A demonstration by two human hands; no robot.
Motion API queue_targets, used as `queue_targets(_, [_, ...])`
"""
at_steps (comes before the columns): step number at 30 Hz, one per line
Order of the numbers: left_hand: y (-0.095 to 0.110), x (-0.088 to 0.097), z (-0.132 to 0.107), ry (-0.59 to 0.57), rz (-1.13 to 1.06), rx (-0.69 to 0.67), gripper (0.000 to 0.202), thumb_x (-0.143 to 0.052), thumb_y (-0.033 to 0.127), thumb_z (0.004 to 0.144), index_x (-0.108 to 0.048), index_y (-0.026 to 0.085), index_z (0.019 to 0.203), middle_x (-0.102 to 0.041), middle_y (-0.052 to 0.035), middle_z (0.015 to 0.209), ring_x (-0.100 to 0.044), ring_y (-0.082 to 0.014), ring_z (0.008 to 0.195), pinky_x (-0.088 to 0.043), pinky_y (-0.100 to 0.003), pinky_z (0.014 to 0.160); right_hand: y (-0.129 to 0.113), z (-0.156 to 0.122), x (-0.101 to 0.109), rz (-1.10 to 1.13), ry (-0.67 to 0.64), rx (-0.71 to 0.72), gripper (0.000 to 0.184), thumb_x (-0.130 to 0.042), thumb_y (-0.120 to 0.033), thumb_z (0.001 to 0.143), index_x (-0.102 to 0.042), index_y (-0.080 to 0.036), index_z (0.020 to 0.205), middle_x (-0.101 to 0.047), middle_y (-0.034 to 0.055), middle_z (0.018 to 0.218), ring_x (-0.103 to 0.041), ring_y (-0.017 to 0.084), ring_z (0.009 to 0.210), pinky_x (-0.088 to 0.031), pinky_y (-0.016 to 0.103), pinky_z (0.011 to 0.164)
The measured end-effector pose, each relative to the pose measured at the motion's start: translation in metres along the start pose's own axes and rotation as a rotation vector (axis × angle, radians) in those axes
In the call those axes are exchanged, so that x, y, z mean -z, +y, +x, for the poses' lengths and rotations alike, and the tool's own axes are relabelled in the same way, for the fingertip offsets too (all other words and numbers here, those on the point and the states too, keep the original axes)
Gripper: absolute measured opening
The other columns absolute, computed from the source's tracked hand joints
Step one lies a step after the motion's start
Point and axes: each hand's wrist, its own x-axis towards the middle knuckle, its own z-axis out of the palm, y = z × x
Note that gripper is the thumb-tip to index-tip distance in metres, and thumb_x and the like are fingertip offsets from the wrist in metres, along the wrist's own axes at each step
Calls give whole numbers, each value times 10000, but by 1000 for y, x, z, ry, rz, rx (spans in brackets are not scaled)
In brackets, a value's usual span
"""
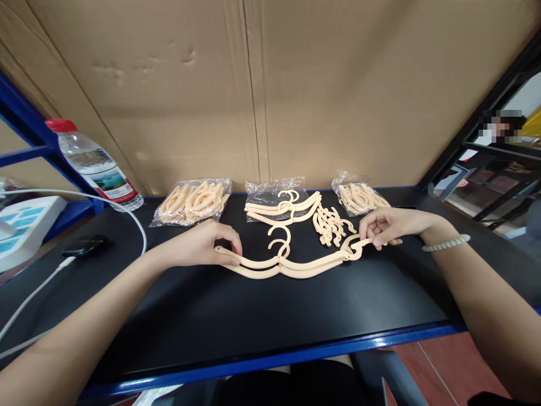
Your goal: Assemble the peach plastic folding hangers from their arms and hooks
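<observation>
Two cream plastic folding hangers [310, 267] lie side by side, unfolded, on the black tabletop in front of me. My left hand [215, 242] pinches the left end of the hangers between thumb and fingers. At their right end, my right hand [382, 226] grips a small S-shaped plastic hook [360, 247], which touches the tips of the hanger arms. Whether it is linked through them I cannot tell. Just behind is a pile of small loose connecting hooks [332, 225]. Further back, folded-flat hangers [279, 211] rest on a clear plastic bag [270, 189].
Clear bags of cream hanger parts stand at back left [192, 203] and back right [359, 194]. At left are a water bottle [103, 172], a white power strip [31, 231], a black charger [87, 246] and white cables. Cardboard [190, 96] walls the back; a person is beyond the right frame.
</observation>
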Motion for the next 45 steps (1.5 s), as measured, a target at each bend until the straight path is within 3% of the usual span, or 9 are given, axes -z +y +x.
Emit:
queue_targets(11, [2, -3, 2, -64, 28, -26, 102, -717, 295, 762, -757, 204, 785, -719, -28, 784, -658, -165, 707, -461, -207, 662, 1, 4, 0, -47, -79, -78, 264, -775, -351, 703, -661, -147, 825, -644, -20, 619, -497, 48, 431, -404, 159, 402])
queue_targets(30, [-2, -5, 2, -127, 60, -67, 99, -679, 271, 812, -731, 192, 842, -718, -26, 844, -664, -158, 759, -476, -210, 701, 6, 8, 6, -256, -37, 38, 289, -728, -395, 754, -664, -153, 898, -630, -4, 691, -500, 91, 545, -383, 227, 536])
queue_targets(36, [-1, -5, 2, -139, 56, -72, 103, -677, 278, 822, -725, 193, 853, -715, -16, 855, -667, -151, 770, -488, -213, 715, 3, 7, 4, -258, -31, 33, 307, -713, -404, 765, -704, -153, 940, -636, 6, 668, -471, 86, 516, -369, 229, 507])
queue_targets(38, [-1, -5, 3, -118, 58, -77, 124, -685, 297, 817, -722, 195, 876, -718, -18, 881, -670, -156, 798, -495, -218, 735, 2, 7, 3, -240, 47, 44, 302, -715, -413, 762, -715, -161, 928, -628, 6, 680, -464, 83, 511, -370, 229, 497])
queue_targets(40, [0, -6, 3, -66, 60, -78, 151, -682, 313, 818, -718, 195, 906, -722, -22, 904, -672, -160, 822, -502, -224, 748, 1, 9, 1, -189, 209, 79, 301, -714, -433, 761, -717, -173, 912, -616, 4, 697, -463, 83, 516, -370, 228, 482])
queue_targets(45, [-2, -6, 5, 206, 66, -72, 167, -631, 331, 851, -710, 191, 893, -730, -16, 855, -671, -153, 778, -509, -229, 717, 2, 19, -6, 65, 664, 230, 298, -764, -439, 711, -709, -169, 825, -614, 20, 737, -461, 79, 523, -345, 223, 443])
